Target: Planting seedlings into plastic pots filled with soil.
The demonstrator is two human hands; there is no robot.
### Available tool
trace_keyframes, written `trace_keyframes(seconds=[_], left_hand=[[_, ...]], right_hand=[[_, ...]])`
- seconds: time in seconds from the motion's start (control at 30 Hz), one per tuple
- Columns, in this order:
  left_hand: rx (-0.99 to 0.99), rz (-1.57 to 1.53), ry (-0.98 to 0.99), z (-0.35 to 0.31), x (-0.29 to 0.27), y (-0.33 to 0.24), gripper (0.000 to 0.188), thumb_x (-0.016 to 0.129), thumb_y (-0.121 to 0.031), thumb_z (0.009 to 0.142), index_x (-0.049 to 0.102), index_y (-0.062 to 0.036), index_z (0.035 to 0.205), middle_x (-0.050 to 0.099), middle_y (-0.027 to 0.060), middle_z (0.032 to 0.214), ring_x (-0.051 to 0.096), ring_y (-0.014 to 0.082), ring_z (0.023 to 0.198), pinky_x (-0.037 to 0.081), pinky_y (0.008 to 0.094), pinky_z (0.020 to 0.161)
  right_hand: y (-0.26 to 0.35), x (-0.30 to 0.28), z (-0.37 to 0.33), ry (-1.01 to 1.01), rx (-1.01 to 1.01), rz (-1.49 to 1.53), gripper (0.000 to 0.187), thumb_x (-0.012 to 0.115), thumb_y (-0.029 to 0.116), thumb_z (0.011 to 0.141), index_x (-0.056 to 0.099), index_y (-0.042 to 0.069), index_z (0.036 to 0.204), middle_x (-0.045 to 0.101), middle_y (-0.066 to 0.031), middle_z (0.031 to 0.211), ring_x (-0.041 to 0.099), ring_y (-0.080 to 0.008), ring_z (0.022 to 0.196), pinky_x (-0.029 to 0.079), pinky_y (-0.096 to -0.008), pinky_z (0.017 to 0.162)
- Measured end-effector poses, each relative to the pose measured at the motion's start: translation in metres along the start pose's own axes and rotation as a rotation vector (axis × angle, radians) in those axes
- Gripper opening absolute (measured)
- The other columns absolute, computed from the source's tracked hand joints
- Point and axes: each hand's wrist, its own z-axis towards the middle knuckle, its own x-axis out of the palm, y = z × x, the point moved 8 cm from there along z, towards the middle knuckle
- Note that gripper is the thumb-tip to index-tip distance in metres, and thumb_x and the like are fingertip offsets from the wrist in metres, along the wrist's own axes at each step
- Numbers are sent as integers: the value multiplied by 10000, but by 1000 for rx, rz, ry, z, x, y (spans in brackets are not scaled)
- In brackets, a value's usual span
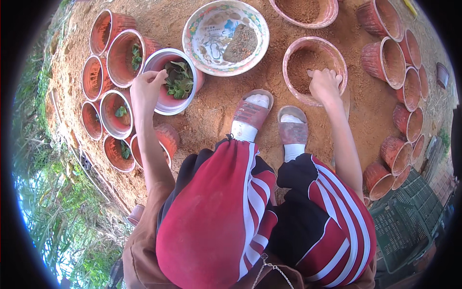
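My left hand (147, 89) is at the left rim of a pot with a pale inner lip (166, 110), its fingers drawn together in a pinch. Whatever may be between those fingertips is hidden. Leafy green seedlings (179, 81) lie bunched inside that pot. My right hand (326, 84) reaches over a reddish plastic pot (337, 45) partly filled with loose brown soil (303, 67). Its fingers are curled and closed, with the tips down near the soil; I cannot make out what they hold.
A flower-patterned enamel basin (202, 36) with grey grit stands ahead, beside another soil-filled pot (308, 12). Tipped pots (127, 53), some with seedlings, cluster left. Several reddish pots (385, 62) line the right side. A green plastic crate (404, 216) lies lower right.
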Motion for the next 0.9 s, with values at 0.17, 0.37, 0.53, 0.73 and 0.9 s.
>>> trace_keyframes(seconds=[0.17,0.37,0.53,0.73,0.9], left_hand=[[-68,106,74,11,45,29,261,699,-261,784,740,-50,933,721,124,831,693,218,762,512,319,743],[-155,266,-63,26,60,29,285,741,-302,743,748,-82,924,713,149,861,690,297,829,524,380,787],[-198,324,-134,31,62,30,260,720,-280,757,747,-85,926,709,161,874,685,319,840,522,404,796],[-103,91,12,26,31,37,275,688,-264,795,715,-6,884,664,93,679,607,150,598,477,296,614],[-99,-456,217,-6,3,6,266,627,-219,896,654,25,998,668,91,871,590,94,674,468,217,629]], right_hand=[[-11,1,-5,1,7,-1,318,471,127,878,712,163,1083,618,-226,1078,518,-367,1065,331,-480,905],[-3,-31,-25,-128,-2,51,399,483,64,825,698,184,1140,596,-211,1056,519,-352,1036,342,-469,908],[-4,-60,-40,-247,-23,185,293,564,109,817,706,122,1073,570,-176,1026,522,-316,1027,362,-462,891],[-15,-82,-66,-409,-56,281,234,578,172,865,684,119,1067,559,-133,1027,525,-293,1027,362,-446,896],[-14,-86,-82,-444,-108,377,216,582,162,873,683,114,1058,585,-106,1013,544,-275,1012,367,-435,890]])
